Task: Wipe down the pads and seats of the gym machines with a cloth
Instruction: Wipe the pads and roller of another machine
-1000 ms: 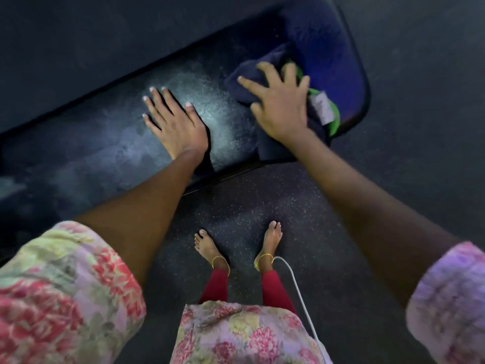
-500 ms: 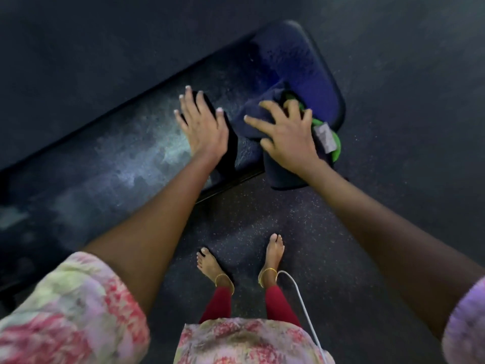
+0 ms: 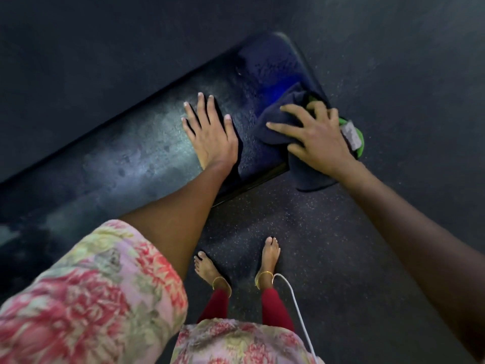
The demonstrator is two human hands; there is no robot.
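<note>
A long black padded bench [image 3: 126, 164] runs from lower left to upper right, its far end rounded. My left hand [image 3: 210, 135] lies flat on the pad with straight fingers. A dark blue cloth [image 3: 278, 124] with a green edge and a white label lies over the bench's near right corner and hangs off the edge. My right hand [image 3: 315, 139] presses on this cloth with spread fingers.
Dark speckled rubber floor [image 3: 328, 245] surrounds the bench. My bare feet [image 3: 270, 256] stand just in front of it. A white cable [image 3: 296, 306] hangs down by my right leg.
My right hand has slid the cloth toward the bench's rounded right end and near edge. My left hand has shifted right along the pad, staying flat.
</note>
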